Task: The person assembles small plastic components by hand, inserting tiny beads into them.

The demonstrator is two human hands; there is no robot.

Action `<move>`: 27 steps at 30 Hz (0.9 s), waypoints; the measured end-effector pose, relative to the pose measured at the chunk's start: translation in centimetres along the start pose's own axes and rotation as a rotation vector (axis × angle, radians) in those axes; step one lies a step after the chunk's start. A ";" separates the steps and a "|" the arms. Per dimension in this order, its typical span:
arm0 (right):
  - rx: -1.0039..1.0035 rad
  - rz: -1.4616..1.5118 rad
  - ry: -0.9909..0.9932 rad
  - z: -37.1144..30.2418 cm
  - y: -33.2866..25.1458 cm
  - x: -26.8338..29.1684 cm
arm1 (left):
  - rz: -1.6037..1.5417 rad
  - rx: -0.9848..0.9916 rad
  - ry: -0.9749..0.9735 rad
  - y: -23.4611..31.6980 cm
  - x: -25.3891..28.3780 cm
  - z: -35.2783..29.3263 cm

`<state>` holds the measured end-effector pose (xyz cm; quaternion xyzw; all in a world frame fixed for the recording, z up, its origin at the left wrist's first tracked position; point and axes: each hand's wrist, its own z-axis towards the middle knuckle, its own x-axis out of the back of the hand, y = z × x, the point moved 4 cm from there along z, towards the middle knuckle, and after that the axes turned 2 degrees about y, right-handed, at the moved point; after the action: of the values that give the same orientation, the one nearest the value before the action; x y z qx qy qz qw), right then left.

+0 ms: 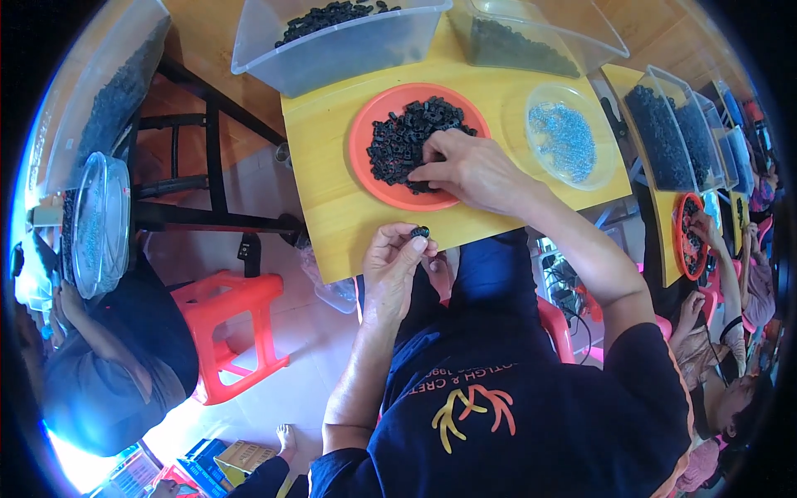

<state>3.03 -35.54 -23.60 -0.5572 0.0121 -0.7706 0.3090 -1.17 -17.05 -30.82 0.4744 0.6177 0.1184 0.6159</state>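
My left hand (394, 264), in front of the table's near edge, pinches a small black plastic part (421, 232) between thumb and fingertips. My right hand (475, 170) reaches over a round orange-red plate (362, 170), its bent fingers down among a heap of small black plastic parts (398, 133). Whatever its fingertips grip is too small to make out against the heap. To the right of that hand stands a round clear dish (540, 166) holding many tiny bluish, shiny pieces (564, 137).
The yellow table (324, 224) carries a clear bin (357, 66) of black parts and another clear bin (531, 50) at its far side. A red stool (241, 324) stands on the left. People sit at both sides, with more bins (664, 133) and another red plate (689, 232) at right.
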 end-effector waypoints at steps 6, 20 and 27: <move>0.186 -0.050 -0.139 1.8 -1.1 -0.9 | -0.006 -0.002 -0.022 0.3 0.1 0.2; 0.163 0.018 -0.101 1.8 -1.4 -1.6 | -0.012 -0.011 -0.030 0.9 0.2 0.9; -0.664 1.067 -0.197 -0.9 -0.6 -0.6 | -0.101 -0.062 -0.035 2.2 -0.7 1.3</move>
<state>2.09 -35.07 -24.18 -0.6088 0.4978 -0.4111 0.4611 0.79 -16.95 -29.06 0.4253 0.6261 0.0982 0.6461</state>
